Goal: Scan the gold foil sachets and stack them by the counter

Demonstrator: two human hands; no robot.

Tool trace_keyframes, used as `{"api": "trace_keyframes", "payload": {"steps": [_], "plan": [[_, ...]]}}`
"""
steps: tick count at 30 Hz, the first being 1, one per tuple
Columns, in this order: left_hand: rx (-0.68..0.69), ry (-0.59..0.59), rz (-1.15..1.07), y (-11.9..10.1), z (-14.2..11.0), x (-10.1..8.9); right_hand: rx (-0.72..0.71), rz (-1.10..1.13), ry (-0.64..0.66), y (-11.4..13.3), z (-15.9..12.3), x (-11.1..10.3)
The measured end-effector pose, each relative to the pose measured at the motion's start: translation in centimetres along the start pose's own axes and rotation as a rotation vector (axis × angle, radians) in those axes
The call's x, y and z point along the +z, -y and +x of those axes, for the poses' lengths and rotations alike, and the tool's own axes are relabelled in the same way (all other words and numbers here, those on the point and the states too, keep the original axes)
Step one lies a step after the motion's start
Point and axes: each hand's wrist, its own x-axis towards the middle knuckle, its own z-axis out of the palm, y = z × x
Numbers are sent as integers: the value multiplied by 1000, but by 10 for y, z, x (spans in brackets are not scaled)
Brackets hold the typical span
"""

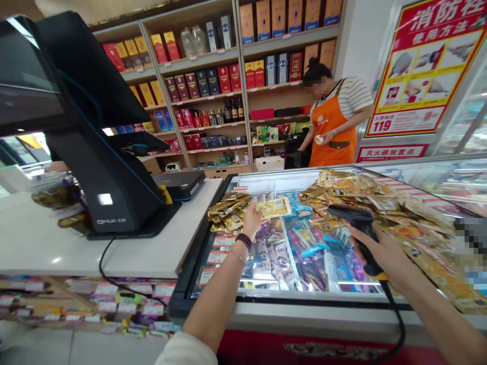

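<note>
My left hand [252,221] is closed on one end of a gold snack packet [274,208], held above the glass top of a chest freezer [205,253]. A barcode patch shows on the packet's face. In my right hand [375,248] is a black handheld barcode scanner [355,217], its head turned left toward the packet and its cable [399,324] hanging down. A small heap of gold packets [228,208] lies left of my left hand. Behind and right of the scanner spreads a larger pile of gold packets [403,213]. Colourful wrapped goods [304,238] show through the glass.
On the white counter [152,258] at left stands a black checkout terminal [114,152]. A person in an orange apron [333,134] stands behind the freezer. Shelves of boxed bottles [205,81] line the back wall. A red fire-instruction poster [426,71] hangs at right.
</note>
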Motion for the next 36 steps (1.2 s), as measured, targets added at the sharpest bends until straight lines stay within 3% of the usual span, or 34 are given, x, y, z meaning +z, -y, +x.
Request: {"api": "trace_keyframes", "payload": {"steps": [7, 12, 16, 23, 36], "plan": [[-32, 42, -87, -7, -6, -3, -62, 35, 116, 13, 4, 41], [-34, 95, -95, -11, -8, 0, -119, 24, 236, 35, -12, 68], [4, 81, -72, -14, -8, -1, -154, -29, 252, 45, -21, 81], [44, 6, -78, -10, -4, -5, -140, -116, 286, 44, -28, 88], [38, 18, -59, -13, -6, -6, -121, -73, 307, 45, -29, 90]]}}
